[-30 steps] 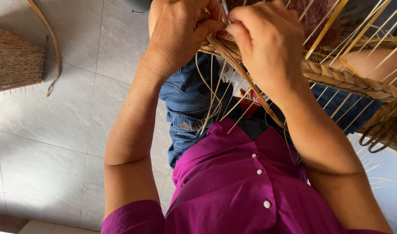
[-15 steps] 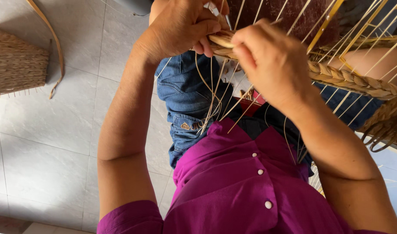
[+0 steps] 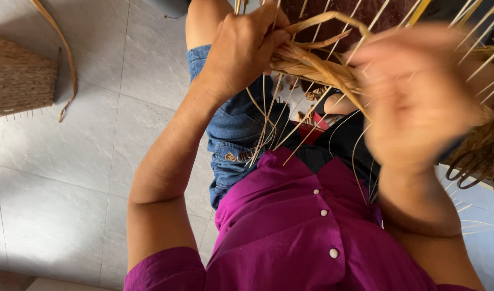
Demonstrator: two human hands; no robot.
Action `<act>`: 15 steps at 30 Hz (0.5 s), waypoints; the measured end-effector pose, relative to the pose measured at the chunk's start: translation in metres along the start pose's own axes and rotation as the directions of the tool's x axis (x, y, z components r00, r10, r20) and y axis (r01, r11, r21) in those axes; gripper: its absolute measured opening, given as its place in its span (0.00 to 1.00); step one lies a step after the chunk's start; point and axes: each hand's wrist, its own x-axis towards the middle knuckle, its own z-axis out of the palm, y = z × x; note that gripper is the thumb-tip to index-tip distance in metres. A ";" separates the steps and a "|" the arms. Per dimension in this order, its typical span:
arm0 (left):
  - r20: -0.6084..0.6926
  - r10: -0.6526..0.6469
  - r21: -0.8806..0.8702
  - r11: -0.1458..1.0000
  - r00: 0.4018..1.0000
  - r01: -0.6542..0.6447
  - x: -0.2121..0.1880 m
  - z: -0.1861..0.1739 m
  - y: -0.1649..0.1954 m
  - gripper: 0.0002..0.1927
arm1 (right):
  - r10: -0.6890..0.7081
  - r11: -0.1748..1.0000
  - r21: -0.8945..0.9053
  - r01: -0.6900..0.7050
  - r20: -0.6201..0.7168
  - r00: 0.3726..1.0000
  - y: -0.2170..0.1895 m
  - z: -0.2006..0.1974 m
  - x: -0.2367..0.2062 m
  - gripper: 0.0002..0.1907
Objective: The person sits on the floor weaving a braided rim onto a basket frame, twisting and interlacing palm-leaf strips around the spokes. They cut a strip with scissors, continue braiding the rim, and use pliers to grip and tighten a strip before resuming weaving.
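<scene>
A half-woven straw basket [image 3: 473, 145] rests on my lap, its braided rim [image 3: 311, 64] running from my left hand to the right edge of view. Thin pale stakes [image 3: 365, 32] stick up from it. My left hand [image 3: 244, 46] is closed around the end of the braided rim and a bundle of straw strands. My right hand [image 3: 414, 97] is blurred with motion just right of the braid, fingers curled over a loose straw strand [image 3: 333, 21] that arcs up from the rim. I wear a magenta shirt and denim shorts.
A finished woven basket [image 3: 18, 78] with a long strap handle [image 3: 63, 48] sits on the grey tiled floor [image 3: 69, 178] at the upper left. Loose thin strands hang down over my lap between my arms.
My right hand has swung to the right and lower, pulling a strand through and now blurred. My left hand keeps its grip on the braid. The view has shifted closer.
</scene>
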 end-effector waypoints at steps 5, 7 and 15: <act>-0.012 0.000 -0.044 0.999 1.000 -0.001 -0.008 -0.001 0.006 0.05 | -0.159 0.927 -0.316 0.203 0.158 0.974 0.070 0.037 -0.003 0.16; -0.010 -0.008 -0.018 1.000 1.000 0.008 -0.008 -0.001 0.006 0.06 | -0.125 0.920 -0.376 0.109 -0.020 0.992 0.092 0.045 0.004 0.17; 0.051 0.069 0.020 0.997 0.996 -0.070 -0.006 0.000 0.000 0.06 | -0.101 0.917 -0.375 0.135 0.110 0.989 0.093 0.035 0.036 0.03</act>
